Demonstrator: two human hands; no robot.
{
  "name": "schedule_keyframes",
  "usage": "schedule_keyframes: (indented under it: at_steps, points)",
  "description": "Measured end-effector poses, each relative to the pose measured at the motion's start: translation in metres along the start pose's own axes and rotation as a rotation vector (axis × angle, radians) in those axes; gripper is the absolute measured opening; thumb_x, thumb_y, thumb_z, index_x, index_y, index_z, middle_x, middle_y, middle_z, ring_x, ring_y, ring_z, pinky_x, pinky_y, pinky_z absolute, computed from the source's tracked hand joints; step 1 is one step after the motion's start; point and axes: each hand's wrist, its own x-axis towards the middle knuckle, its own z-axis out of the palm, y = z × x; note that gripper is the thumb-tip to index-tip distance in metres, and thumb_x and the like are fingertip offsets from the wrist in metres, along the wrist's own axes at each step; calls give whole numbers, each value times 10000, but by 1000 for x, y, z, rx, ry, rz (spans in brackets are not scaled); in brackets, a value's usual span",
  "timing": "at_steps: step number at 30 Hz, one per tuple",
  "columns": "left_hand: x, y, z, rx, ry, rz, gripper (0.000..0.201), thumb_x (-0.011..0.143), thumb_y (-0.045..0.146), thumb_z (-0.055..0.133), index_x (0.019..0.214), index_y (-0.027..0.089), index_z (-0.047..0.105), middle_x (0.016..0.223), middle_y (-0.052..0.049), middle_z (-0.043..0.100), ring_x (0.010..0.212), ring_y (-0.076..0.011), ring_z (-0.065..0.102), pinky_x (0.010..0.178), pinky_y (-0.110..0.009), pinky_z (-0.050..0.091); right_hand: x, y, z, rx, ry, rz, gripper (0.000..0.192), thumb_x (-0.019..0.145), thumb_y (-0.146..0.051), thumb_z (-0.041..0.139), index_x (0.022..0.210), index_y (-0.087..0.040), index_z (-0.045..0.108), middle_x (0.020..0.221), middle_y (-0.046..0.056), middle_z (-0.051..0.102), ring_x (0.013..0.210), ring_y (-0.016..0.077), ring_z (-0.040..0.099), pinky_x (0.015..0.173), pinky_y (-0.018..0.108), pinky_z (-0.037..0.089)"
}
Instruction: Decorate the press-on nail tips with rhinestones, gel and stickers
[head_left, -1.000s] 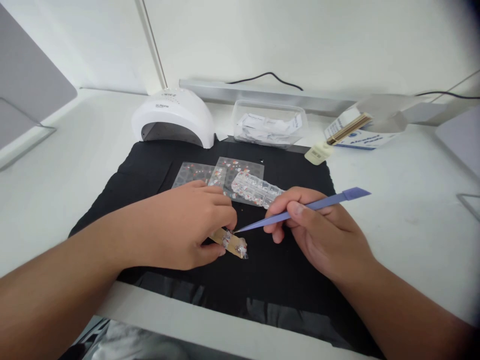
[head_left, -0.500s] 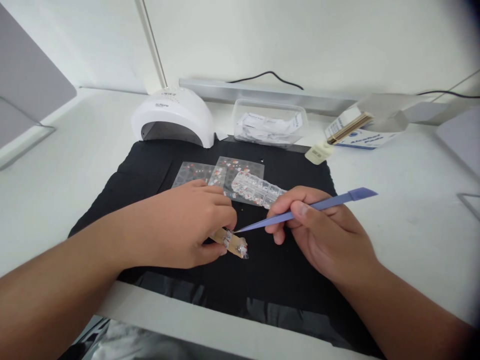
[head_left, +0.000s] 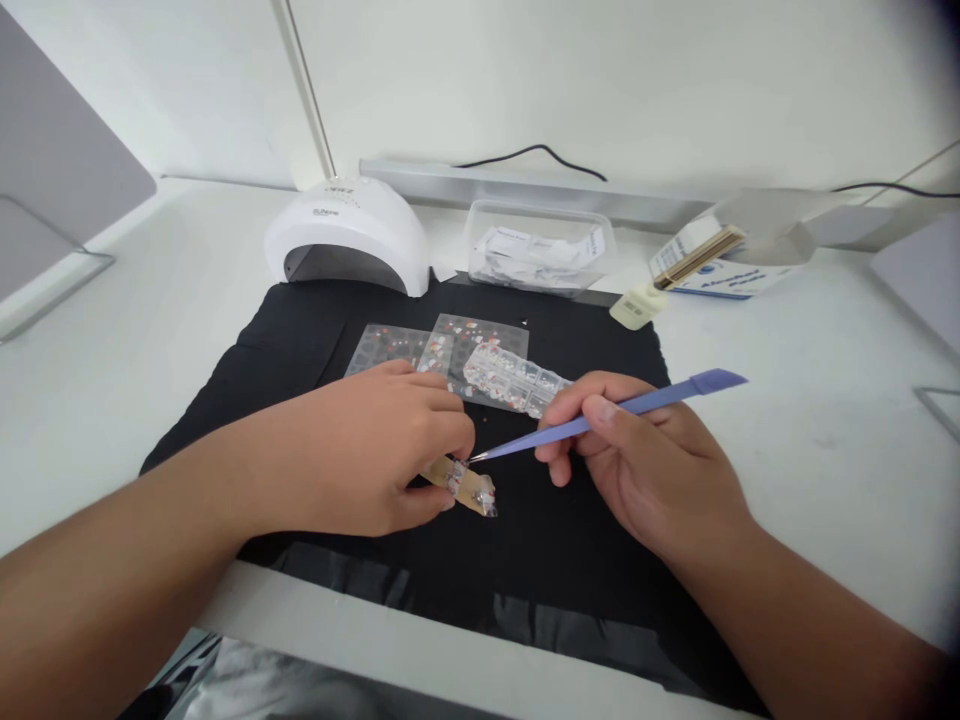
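Note:
My left hand (head_left: 375,450) rests on the black mat (head_left: 315,340) and pins a small tan strip (head_left: 466,488) that carries tiny decorated nail tips. My right hand (head_left: 645,460) pinches a long purple tool (head_left: 637,405) like a pen. The tool's thin tip touches the strip right beside my left fingertips. Just behind my hands lie clear sheets and a clear strip of small patterned nail tips (head_left: 495,365).
A white nail lamp (head_left: 349,235) stands at the mat's back left. Behind the mat are a clear tub of white packets (head_left: 536,250), a small cream bottle (head_left: 636,303) and an open box of sticks (head_left: 712,262). Cables run along the back wall.
My right hand and the purple tool shifted slightly, the tool's rear end tilting a little. My left hand and the strip stayed put.

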Motion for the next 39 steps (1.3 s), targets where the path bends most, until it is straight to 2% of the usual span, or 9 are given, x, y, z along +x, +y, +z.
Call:
schedule_keyframes:
  at_steps: [15,31,39]
  points:
    - [1,1,-1,13,7,7,63,829,227,661,882,193,660,837,-15,662,842,-204,591,826,-359,396,0,-1,3,-43,-14,23,235,890,-357,621,760,-174,688,608,23,688,482,124,599,472,251,462]
    - [2,1,-1,7,-14,5,52,838,224,652,876,189,659,844,-14,654,848,-203,583,827,-372,389,0,0,6,10,-31,30,208,928,-280,563,795,-173,683,639,15,694,474,109,607,468,236,463]
    - [1,0,-1,4,-7,11,52,837,226,656,873,188,660,833,-16,658,835,-202,580,823,-376,391,-1,-1,6,0,-26,17,207,917,-308,596,789,-172,684,635,22,691,476,121,612,458,252,466]
